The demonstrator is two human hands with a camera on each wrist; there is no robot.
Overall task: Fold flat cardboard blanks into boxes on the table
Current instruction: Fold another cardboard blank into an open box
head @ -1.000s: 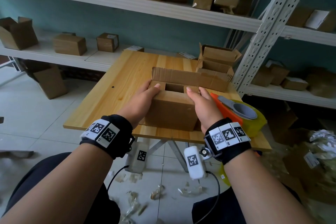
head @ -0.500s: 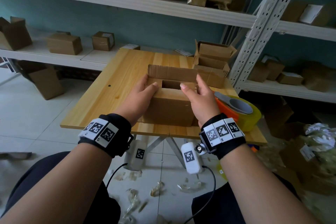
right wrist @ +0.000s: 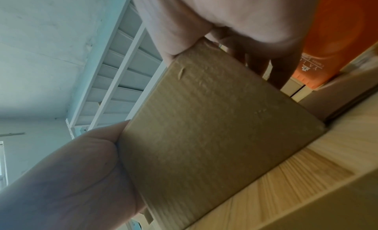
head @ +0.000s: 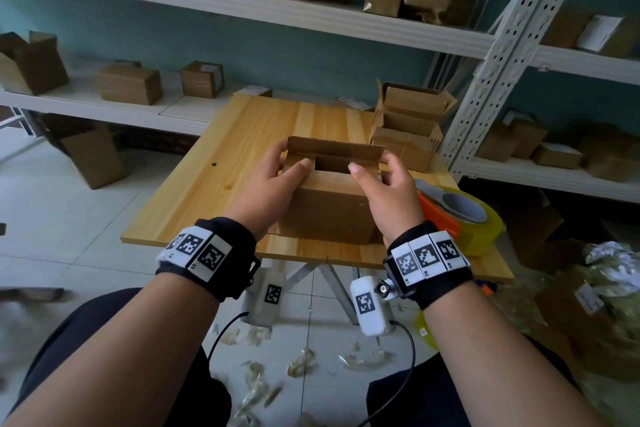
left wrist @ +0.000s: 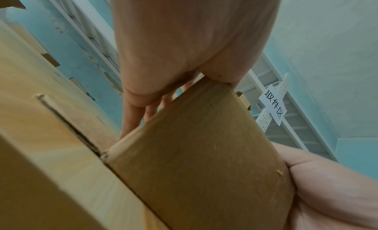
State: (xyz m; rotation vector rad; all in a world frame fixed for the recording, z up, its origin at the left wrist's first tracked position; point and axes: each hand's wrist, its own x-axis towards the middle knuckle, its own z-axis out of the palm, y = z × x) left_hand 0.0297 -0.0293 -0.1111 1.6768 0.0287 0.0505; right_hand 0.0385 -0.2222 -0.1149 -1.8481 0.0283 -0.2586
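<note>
A brown cardboard box [head: 325,215] stands on the wooden table [head: 242,156] near its front edge. Its top is partly open, with a dark gap in the middle and the far flap [head: 332,149] leaning up behind. My left hand [head: 287,168] grips the box's left end, thumb on the top, fingers on the far flap's left corner. At the box's other end my right hand [head: 379,180] does the same. The left wrist view shows the box side [left wrist: 204,160] under my palm. The right wrist view shows the box side [right wrist: 214,128] between thumb and fingers.
A stack of folded open boxes [head: 408,128] stands at the table's back right. An orange tape dispenser with a yellow roll [head: 460,215] lies just right of my right hand. A white shelf upright [head: 485,87] rises beside the table; shelves hold more boxes.
Both hands have slid forward along the box top; the fingers now reach the far flap's corners, and that flap leans toward me. The box stays in place.
</note>
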